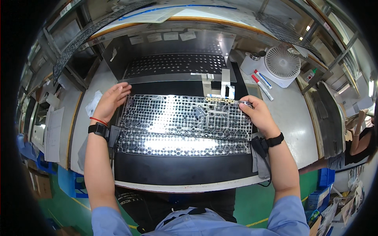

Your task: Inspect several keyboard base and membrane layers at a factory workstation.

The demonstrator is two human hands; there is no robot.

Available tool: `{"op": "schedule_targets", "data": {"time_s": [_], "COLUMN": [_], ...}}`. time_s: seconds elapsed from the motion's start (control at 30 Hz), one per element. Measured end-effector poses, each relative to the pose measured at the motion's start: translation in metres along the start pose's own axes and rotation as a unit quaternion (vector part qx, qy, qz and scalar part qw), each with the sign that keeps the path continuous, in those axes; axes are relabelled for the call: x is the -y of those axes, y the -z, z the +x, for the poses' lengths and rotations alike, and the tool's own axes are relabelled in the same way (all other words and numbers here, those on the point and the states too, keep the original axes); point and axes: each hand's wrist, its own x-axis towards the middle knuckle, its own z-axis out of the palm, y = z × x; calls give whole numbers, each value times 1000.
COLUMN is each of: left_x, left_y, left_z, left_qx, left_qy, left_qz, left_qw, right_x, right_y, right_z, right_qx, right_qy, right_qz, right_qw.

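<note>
A glossy clear film sheet (165, 114) with printed traces and rows of dark dots lies across a black mat (185, 169). A second dotted strip of the same look (169, 144) shows along its near side. My right hand (258, 114) pinches the sheet's far right corner between thumb and fingers. At the far left corner, my left hand (112, 101) has its fingers stretched out along the edge; whether they touch the film I cannot tell. Flat silvery tails (215, 84) stick out from the sheet's far edge, near the right hand.
Behind the mat stands a dark panel (169, 65) with rows of holes. To the right are a white fan (281, 65), two markers (262, 86) and a small green bottle (310, 74). A shelf edge (177, 19) runs overhead. Another person's arm (358, 133) shows at far right.
</note>
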Motion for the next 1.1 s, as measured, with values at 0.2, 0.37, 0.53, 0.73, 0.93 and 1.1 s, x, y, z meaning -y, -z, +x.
{"op": "schedule_targets", "data": {"time_s": [0.2, 0.37, 0.53, 0.73, 0.93, 1.1], "left_x": [-59, -73, -67, -60, -57, -52], "left_y": [-65, -160, -213, -220, -216, -204], "left_z": [-9, -7, 1, 9, 12, 18], "left_qx": [70, 173, 191, 202, 177, 129], "left_qy": [-117, -230, -205, -140, -114, -95], "left_qz": [157, 387, 396, 356, 332, 297], "left_qw": [978, 876, 874, 901, 920, 941], "right_x": [0, 2, 3, 5, -3, -2], "right_y": [-3, -2, -3, -1, 0, 0], "right_z": [-3, -6, -6, -7, -4, -3], "right_qx": [15, 36, 29, 17, 25, 18], "right_qy": [39, 55, 103, 121, 115, 108], "right_qz": [15, 33, 4, -44, -41, -50], "right_qw": [999, 997, 994, 992, 992, 993]}}
